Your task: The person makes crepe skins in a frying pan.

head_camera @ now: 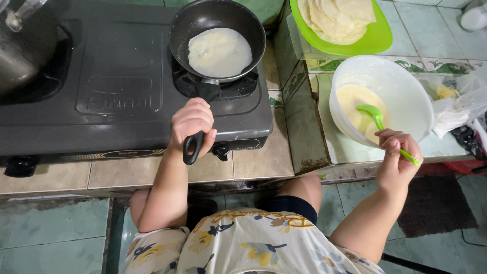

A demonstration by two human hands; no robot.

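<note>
Dull grey metal kettle (pixel 23 48) at the far left corner of the dark two-burner gas stove (pixel 119 94). Left hand (pixel 192 124) clamped around the black pan handle (pixel 195 134) at the stove's front edge. Round black frying pan (pixel 218 38) on the right burner, one thin pale crepe (pixel 219 52) cooking inside. Finished crepes (pixel 337 18) stacked on the green plastic plate (pixel 378 38). Right hand (pixel 398 155) closed on the green plastic ladle (pixel 378 119) in the white round bowl (pixel 406 89), yellow batter (pixel 355 101) still left.

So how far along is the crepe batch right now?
Done: a stack of cooked crepes lies on the green plate. In hand: one crepe sits in the frying pan, left hand on its handle. Left: batter remains in the white bowl, right hand holding the green ladle.
</note>
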